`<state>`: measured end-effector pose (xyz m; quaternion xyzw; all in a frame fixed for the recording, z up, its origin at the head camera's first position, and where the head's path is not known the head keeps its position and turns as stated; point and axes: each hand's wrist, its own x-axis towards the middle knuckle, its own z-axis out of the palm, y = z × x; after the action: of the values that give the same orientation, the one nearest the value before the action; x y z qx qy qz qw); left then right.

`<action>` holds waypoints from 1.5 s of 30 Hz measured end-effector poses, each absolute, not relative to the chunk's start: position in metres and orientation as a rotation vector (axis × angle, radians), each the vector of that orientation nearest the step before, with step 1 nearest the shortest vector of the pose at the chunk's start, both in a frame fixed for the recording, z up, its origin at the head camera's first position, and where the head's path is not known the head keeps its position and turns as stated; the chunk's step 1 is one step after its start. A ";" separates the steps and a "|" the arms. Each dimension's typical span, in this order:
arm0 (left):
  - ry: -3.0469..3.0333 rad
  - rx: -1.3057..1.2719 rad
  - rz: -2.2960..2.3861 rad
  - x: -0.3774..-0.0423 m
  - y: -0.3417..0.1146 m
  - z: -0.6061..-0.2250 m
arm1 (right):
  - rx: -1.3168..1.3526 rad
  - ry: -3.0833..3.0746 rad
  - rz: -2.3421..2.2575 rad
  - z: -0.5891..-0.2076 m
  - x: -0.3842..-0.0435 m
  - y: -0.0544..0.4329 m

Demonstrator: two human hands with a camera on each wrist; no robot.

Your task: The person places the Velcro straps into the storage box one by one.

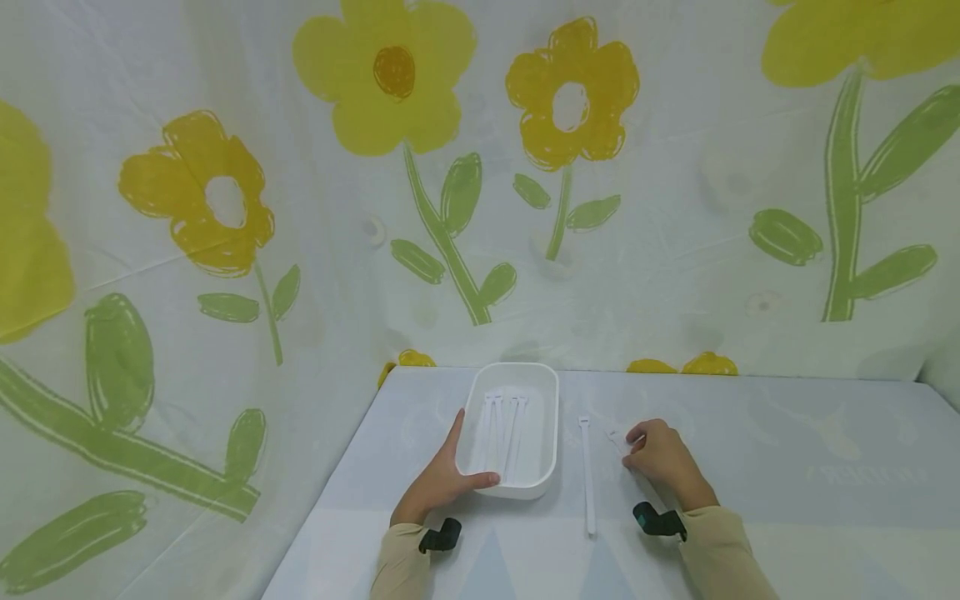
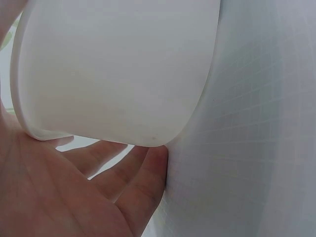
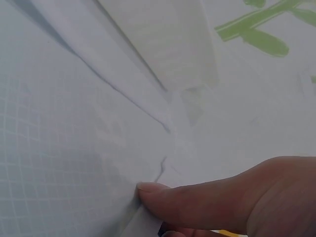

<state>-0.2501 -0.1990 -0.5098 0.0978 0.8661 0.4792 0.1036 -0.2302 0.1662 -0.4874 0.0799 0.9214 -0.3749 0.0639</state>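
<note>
A white rectangular plastic tub (image 1: 546, 433) stands on the table with several slim white sticks (image 1: 492, 429) lying lengthwise inside, each with a small wider head. My left hand (image 1: 442, 479) grips the tub's near left corner, thumb at the front rim and fingers along the outer left wall (image 2: 118, 74). To the right of the tub, another white stick (image 1: 588, 479) lies alone, head at the far end. Beyond it my right hand (image 1: 663, 458) pinches a similar white stick (image 1: 613, 437) between thumb and fingers; most of this stick (image 3: 140, 222) is hidden by the hand.
The pale table (image 1: 817, 467) reaches back to a white cloth (image 1: 660, 292) printed with yellow flowers, which also hangs along the left side. Dark wrist cameras (image 1: 656, 521) sit on both wrists.
</note>
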 end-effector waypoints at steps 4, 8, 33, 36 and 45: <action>2.551 0.279 1.416 -0.250 -0.198 -0.509 | 0.228 2.787 -1.140 -0.487 -0.230 0.166; 2.548 0.275 1.419 -0.250 -0.198 -0.508 | 0.208 2.795 -1.131 -0.485 -0.229 0.166; 2.567 0.288 1.398 -0.249 -0.198 -0.509 | 0.157 2.820 -1.115 -0.482 -0.229 0.166; 2.565 0.283 1.398 -0.250 -0.198 -0.509 | 0.163 2.817 -1.121 -0.483 -0.230 0.167; 2.563 0.286 1.403 -0.250 -0.198 -0.509 | 0.145 2.790 -1.197 -0.479 -0.231 0.169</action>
<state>-0.2499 -0.1977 -0.5091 0.0970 0.8684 0.4754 0.1028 -0.2311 0.1687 -0.4791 0.0478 0.9168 -0.3932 0.0513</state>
